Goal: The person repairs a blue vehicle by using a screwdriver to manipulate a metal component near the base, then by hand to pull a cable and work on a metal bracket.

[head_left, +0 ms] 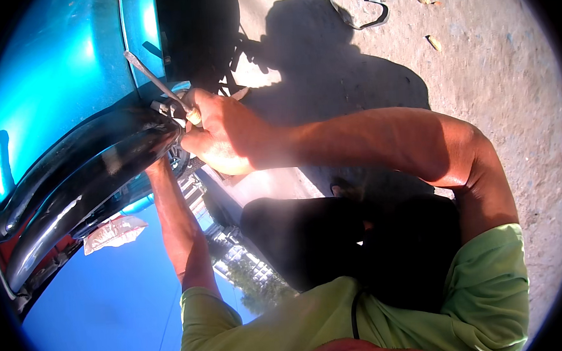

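My right hand (231,130) is closed around a screwdriver (155,80), whose handle end shows between the thumb and fingers. Its metal shaft points away to the upper left, with the flat tip close to the turquoise vehicle panel (65,66). Just left of that hand ends a glossy black curved piece, shaped like a bumper (95,153), running along the vehicle's lower edge. My left hand (158,165) reaches up behind the bumper's near end; its fingers are hidden there. Small metal parts around the bumper's end are partly covered by my right hand.
A bent metal strip (375,23) and dry leaves (435,43) lie on the sunlit concrete ground (491,69). A crumpled pale plastic bag (114,234) shows beneath the bumper. My shadow falls across the ground beside the dark wheel area (200,33).
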Action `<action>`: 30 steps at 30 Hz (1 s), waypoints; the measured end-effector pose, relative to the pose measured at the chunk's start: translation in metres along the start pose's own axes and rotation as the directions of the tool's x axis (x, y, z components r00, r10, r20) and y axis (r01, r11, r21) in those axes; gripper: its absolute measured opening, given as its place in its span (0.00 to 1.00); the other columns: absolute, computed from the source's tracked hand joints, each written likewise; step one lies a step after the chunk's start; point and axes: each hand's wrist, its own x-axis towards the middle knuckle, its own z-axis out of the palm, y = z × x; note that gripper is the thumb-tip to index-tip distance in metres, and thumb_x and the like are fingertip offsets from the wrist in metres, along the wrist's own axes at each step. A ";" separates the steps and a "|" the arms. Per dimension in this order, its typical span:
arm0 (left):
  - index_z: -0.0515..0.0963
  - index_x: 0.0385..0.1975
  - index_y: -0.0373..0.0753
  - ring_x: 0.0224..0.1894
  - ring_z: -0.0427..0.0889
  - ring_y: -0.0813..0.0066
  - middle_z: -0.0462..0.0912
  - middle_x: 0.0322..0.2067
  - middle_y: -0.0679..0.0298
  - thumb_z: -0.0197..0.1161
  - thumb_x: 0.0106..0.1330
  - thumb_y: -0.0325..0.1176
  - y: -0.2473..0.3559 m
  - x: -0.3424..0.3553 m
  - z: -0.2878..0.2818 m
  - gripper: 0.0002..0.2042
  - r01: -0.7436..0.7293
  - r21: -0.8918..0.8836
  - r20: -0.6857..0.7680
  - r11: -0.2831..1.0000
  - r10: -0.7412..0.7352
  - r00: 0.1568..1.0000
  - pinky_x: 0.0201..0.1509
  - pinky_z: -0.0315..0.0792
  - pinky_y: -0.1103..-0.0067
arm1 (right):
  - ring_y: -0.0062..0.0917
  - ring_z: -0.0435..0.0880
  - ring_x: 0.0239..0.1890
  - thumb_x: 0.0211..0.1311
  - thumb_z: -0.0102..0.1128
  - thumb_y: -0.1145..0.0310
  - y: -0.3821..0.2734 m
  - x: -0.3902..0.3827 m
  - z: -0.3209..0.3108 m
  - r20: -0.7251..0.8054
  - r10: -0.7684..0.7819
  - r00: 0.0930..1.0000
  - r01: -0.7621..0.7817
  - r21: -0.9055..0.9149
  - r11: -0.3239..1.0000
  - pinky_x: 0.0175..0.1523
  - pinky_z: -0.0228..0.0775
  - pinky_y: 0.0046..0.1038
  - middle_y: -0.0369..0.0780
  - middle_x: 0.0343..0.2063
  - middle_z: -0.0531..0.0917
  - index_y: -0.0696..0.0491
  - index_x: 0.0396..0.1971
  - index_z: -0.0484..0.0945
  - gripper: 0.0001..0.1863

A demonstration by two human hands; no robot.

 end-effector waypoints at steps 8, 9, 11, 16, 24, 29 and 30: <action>0.71 0.58 0.37 0.53 0.80 0.63 0.78 0.55 0.55 0.70 0.61 0.38 0.010 -0.004 0.002 0.27 -0.019 -0.350 0.093 0.936 0.055 0.994 0.61 0.76 0.68 | 0.33 0.80 0.35 0.58 0.57 0.68 -0.006 -0.010 -0.014 0.098 0.104 0.990 -0.106 0.018 0.994 0.41 0.71 0.35 0.44 0.30 0.80 0.58 0.37 0.72 0.11; 0.71 0.58 0.37 0.53 0.80 0.62 0.78 0.55 0.55 0.70 0.61 0.37 0.005 -0.001 -0.001 0.27 -0.011 -0.338 0.073 0.941 0.038 0.997 0.61 0.76 0.68 | 0.33 0.80 0.35 0.57 0.58 0.68 -0.001 -0.012 -0.009 0.073 0.078 0.994 -0.078 0.001 0.997 0.42 0.71 0.35 0.43 0.31 0.79 0.57 0.37 0.72 0.11; 0.70 0.58 0.37 0.52 0.80 0.62 0.77 0.56 0.55 0.70 0.61 0.37 0.000 0.000 -0.002 0.27 0.004 -0.322 0.044 0.947 0.011 0.999 0.60 0.76 0.68 | 0.33 0.80 0.36 0.57 0.58 0.67 0.004 -0.012 -0.006 0.072 0.035 0.997 -0.032 -0.034 0.999 0.43 0.71 0.35 0.43 0.32 0.79 0.56 0.37 0.72 0.11; 0.71 0.58 0.37 0.52 0.81 0.62 0.78 0.56 0.55 0.70 0.62 0.38 0.002 -0.003 -0.003 0.26 -0.013 -0.288 0.046 0.958 0.027 0.999 0.60 0.76 0.68 | 0.32 0.81 0.33 0.56 0.60 0.68 0.006 -0.006 -0.014 0.093 -0.003 0.996 0.014 -0.119 0.993 0.39 0.71 0.34 0.41 0.27 0.79 0.54 0.35 0.73 0.09; 0.71 0.58 0.37 0.52 0.81 0.63 0.78 0.55 0.56 0.69 0.62 0.38 0.010 0.003 -0.001 0.26 -0.072 -0.126 0.035 0.989 0.077 0.996 0.59 0.76 0.68 | 0.25 0.80 0.31 0.58 0.56 0.73 0.001 -0.024 0.004 0.106 -0.059 0.993 0.065 -0.051 0.997 0.39 0.71 0.32 0.39 0.27 0.79 0.56 0.35 0.72 0.06; 0.71 0.59 0.39 0.53 0.80 0.62 0.78 0.56 0.56 0.68 0.62 0.41 0.000 0.002 0.002 0.26 -0.169 0.262 0.007 0.950 0.173 0.985 0.61 0.76 0.67 | 0.19 0.79 0.28 0.62 0.53 0.74 0.000 -0.020 -0.010 0.301 0.115 0.947 -0.198 0.262 0.945 0.30 0.73 0.26 0.37 0.27 0.78 0.56 0.60 0.66 0.24; 0.71 0.59 0.39 0.54 0.80 0.61 0.77 0.56 0.56 0.68 0.62 0.41 -0.001 0.000 0.000 0.27 -0.216 0.332 0.027 0.918 0.220 0.975 0.62 0.75 0.66 | 0.18 0.78 0.26 0.62 0.53 0.73 0.004 -0.025 -0.016 0.292 0.125 0.948 -0.215 0.299 0.930 0.30 0.71 0.25 0.37 0.24 0.77 0.57 0.63 0.66 0.27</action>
